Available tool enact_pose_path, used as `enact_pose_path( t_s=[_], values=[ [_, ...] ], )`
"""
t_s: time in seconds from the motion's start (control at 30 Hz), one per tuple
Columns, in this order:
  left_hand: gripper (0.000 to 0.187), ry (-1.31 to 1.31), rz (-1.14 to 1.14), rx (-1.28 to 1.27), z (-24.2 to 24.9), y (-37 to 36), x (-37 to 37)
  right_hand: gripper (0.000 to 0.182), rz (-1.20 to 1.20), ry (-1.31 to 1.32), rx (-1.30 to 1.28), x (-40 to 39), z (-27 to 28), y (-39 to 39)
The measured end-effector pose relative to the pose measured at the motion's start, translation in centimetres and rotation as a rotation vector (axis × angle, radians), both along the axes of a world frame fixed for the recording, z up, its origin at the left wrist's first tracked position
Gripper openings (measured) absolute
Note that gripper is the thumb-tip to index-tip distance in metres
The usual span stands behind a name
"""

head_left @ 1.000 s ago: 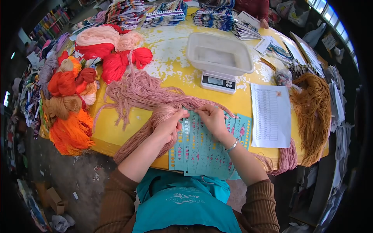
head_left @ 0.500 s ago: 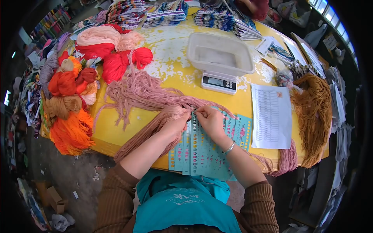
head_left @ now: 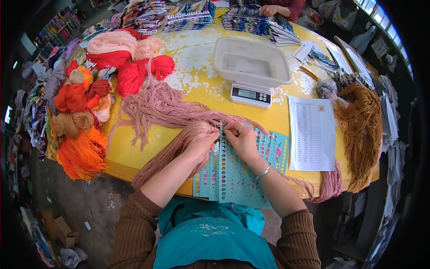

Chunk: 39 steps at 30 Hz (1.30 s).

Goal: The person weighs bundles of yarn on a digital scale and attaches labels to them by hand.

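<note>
A hank of dusty-pink embroidery thread [head_left: 172, 148] hangs over the table's near edge, its upper end in my left hand [head_left: 204, 141], whose fingers are closed round it. My right hand [head_left: 240, 138] pinches at the top edge of a teal thread card [head_left: 235, 175] with a row of punched holes and printed flowers. Both hands' fingertips nearly meet at that edge; the strand between them is too small to make out. More teal cards [head_left: 281, 150] lie fanned beneath. Loose pink thread [head_left: 165, 105] spreads behind my hands.
A clear plastic tub [head_left: 252, 60] sits on a digital scale [head_left: 251, 95]. Right of the cards lie a printed sheet [head_left: 312, 134] and brown thread [head_left: 358, 139]. Red and orange skeins [head_left: 74, 96] pile up on the left. Another person's hand [head_left: 270, 10] is at the far edge.
My hands stay at the card's top edge with barely any shift. At the far side, the other person's hand has come into view over the bundled thread cards.
</note>
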State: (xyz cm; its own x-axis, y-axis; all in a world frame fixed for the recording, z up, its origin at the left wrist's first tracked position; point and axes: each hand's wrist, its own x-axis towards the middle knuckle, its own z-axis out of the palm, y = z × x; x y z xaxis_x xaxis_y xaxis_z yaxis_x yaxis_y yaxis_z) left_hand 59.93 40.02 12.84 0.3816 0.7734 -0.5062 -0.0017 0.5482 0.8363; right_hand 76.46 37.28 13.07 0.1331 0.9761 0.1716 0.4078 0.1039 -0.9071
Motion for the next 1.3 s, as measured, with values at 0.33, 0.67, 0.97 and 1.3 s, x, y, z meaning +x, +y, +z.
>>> enact_pose_path(
  t_s=[0.33, 0.67, 0.97, 1.3],
  values=[
    [0.025, 0.039, -0.021, -0.147, -1.0, 1.0, 0.1, 0.010, 0.086, 0.144, -0.103, 0.6, -0.7, 0.7],
    [0.022, 0.513, -0.190, 0.268, -0.5, 2.2, -3.1, 0.010, 0.240, 0.213, -0.360, 1.3, 1.3, 1.3],
    [0.021, 0.104, -0.078, 0.041, 2.3, 1.7, -3.0, 0.017, 0.210, 0.067, -0.353, 1.0, 1.0, 1.5],
    [0.033, -0.079, -0.197, -0.110, 2.5, 1.2, -2.1, 0.040, 0.064, -0.294, -0.328, -0.1, 1.7, 1.8]
  ],
)
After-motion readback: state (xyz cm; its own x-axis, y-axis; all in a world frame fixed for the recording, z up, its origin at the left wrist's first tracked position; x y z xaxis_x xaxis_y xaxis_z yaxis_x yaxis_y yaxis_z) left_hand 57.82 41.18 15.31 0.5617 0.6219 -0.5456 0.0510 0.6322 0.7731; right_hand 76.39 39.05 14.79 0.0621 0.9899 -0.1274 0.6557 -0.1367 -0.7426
